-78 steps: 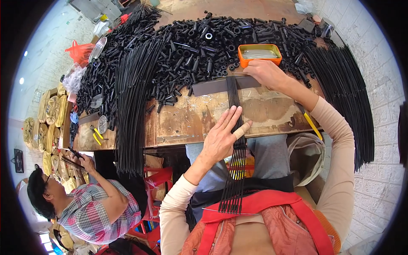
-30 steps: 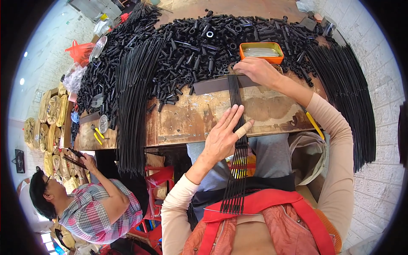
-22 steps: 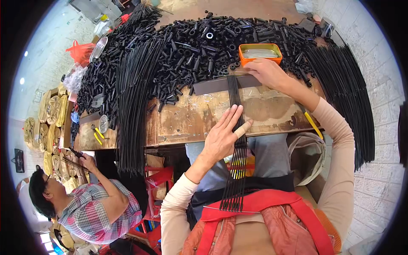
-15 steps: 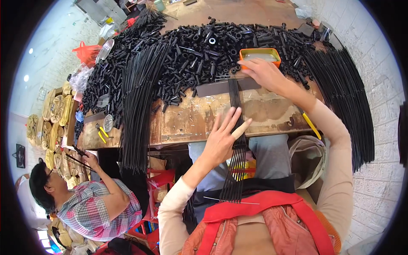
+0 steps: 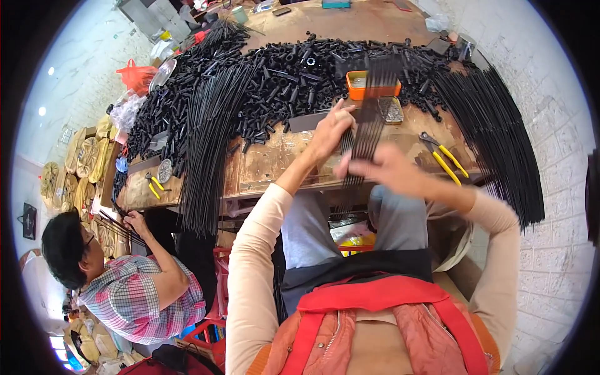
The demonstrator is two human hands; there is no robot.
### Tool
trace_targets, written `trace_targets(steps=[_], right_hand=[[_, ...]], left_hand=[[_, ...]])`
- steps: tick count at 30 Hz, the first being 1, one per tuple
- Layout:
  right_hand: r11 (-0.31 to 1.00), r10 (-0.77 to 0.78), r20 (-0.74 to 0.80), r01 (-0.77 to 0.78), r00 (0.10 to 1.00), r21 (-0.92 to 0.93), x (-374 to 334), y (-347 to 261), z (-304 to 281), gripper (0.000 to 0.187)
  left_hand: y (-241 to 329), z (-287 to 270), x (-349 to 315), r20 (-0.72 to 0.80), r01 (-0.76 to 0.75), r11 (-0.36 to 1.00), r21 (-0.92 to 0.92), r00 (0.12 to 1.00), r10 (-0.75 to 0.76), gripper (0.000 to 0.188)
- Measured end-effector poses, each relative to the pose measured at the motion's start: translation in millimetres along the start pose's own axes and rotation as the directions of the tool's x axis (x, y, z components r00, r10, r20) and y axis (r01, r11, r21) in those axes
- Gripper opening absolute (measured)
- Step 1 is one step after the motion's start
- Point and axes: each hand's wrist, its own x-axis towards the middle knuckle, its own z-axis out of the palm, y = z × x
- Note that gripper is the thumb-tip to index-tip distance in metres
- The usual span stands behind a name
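Observation:
A bundle of thin black rods (image 5: pixel 374 115), smeared by motion, stands out from the bench edge toward the orange tin. My right hand (image 5: pixel 390 172), also blurred, closes round its near part. My left hand (image 5: pixel 331 134) is just left of the bundle, above the bench, with its fingers curled in and the index finger partly raised. More rod lengths run beside its fingertips; what it pinches, if anything, is hidden. Behind it lies a long dark block (image 5: pixel 305 122). The orange tin (image 5: pixel 356 92) sits beyond the bundle, with a shallow container of small metal bits (image 5: pixel 392 111) before it.
Black tubular parts (image 5: pixel 281 87) heap across the bench. Rod bundles (image 5: pixel 209 137) hang over its edge on the left, with another rod stack (image 5: pixel 494 119) on the right. Yellow-handled pliers (image 5: pixel 445 156) lie right. A co-worker (image 5: pixel 137 287) at left holds rods.
The rod bundle has been lifted from across my lap and swung up over the bench. My right hand came down from the tin to the bundle; my left moved up toward the block.

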Motion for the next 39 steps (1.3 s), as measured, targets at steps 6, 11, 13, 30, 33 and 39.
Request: trace_targets(steps=[6, 11, 13, 30, 33, 39], right_hand=[[0.846, -0.479, -0.058, 0.443, 0.876, -0.297, 52.9, -124.9, -82.8, 0.029], [0.898, -0.292, 0.061, 0.295, 0.955, -0.327, 25.0, -188.8, -63.2, 0.027], [0.976, -0.144, -0.303, 0.085, 0.942, -0.202, 9.8, -202.0, -56.8, 0.038], [0.855, -0.313, -0.315, 0.41, 0.896, 0.319, 32.0, -97.7, -19.5, 0.05], [0.903, -0.165, -0.47, 0.325, 0.867, 0.282, 8.8, -42.7, 19.2, 0.041], [0.88, 0.207, -0.532, 0.08, 0.821, 0.467, -16.7, 98.0, 103.2, 0.048]], left_hand=[[76.1, 15.4, -58.2, 0.229, 0.143, 0.735, -0.663, 0.973, 0.017, 0.059], [111.6, 62.1, -109.7, 0.128, -0.005, 0.789, -0.614, 0.986, 0.106, 0.026], [118.2, 61.2, -106.4, -0.019, -0.114, 0.805, -0.583, 0.992, 0.126, 0.024], [121.8, 32.6, -98.3, -0.242, -0.396, 0.806, 0.44, 0.812, 0.531, 0.059], [55.9, 54.5, -102.2, 0.227, 0.072, 0.977, -0.2, 0.974, -0.025, 0.043], [-58.2, 125.8, -186.1, 0.258, 0.214, 0.949, -0.232, 0.954, -0.152, 0.027]])
